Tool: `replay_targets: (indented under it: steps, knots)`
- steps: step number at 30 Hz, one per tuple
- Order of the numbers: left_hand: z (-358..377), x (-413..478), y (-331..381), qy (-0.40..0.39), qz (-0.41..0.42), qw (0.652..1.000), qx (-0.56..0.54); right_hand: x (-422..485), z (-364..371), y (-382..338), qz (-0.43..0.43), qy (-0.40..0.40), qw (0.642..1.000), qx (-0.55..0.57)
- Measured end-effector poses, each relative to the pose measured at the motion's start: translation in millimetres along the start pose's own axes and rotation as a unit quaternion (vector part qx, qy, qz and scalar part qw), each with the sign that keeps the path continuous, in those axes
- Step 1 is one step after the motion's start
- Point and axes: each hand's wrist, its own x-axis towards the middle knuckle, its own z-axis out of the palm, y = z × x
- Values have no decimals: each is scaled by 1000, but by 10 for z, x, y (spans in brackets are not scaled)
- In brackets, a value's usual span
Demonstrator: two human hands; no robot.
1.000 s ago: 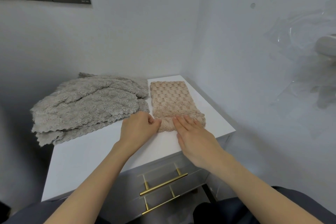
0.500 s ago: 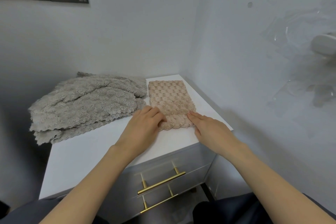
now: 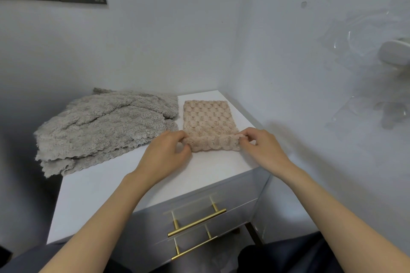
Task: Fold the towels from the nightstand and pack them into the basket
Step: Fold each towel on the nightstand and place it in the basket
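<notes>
— Where is the nightstand (image 3: 106,186) top bare?
— At seven o'clock from the left hand (image 3: 165,154): a broad white stretch down to the front edge. A narrower band runs at six, in front of the beige towel (image 3: 208,117).
— And toward ten?
— Taken. The grey towel pile (image 3: 99,126) fills the back left and hangs over the left edge, just beside the beige one.
— Twelve? Three?
— The back wall (image 3: 155,40) closes twelve. The side wall (image 3: 310,73) runs close past the right hand (image 3: 264,149) at three, with only a thin white strip between.
</notes>
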Motion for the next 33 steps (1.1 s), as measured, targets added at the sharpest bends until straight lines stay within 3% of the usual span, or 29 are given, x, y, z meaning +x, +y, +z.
replay_targets:
  steps: [5, 11, 16, 23, 27, 30, 33]
  knots:
    - [18, 25, 41, -8, -99, 992, -83, 31, 20, 9, 84, -17, 993, 75]
    - [61, 61, 47, -8, -177, 977, -121, 36, 104, 7, 94, -12, 995, 33]
    - [114, 77, 52, 11, -181, 974, -133, -7, 217, 14, 36, 42, 989, -135]
    - [187, 95, 51, 37, -186, 978, -83, -40, 220, -72, 14, 97, 957, -275]
    - [204, 103, 45, 33, -188, 979, -74, -121, 239, -248, -89, 161, 956, -230]
    - [199, 107, 43, 30, -192, 978, -72, -241, 368, -399, -177, 110, 959, -191]
    - [196, 109, 49, 28, -195, 978, -69, -317, 539, -455, -197, -5, 955, -224]
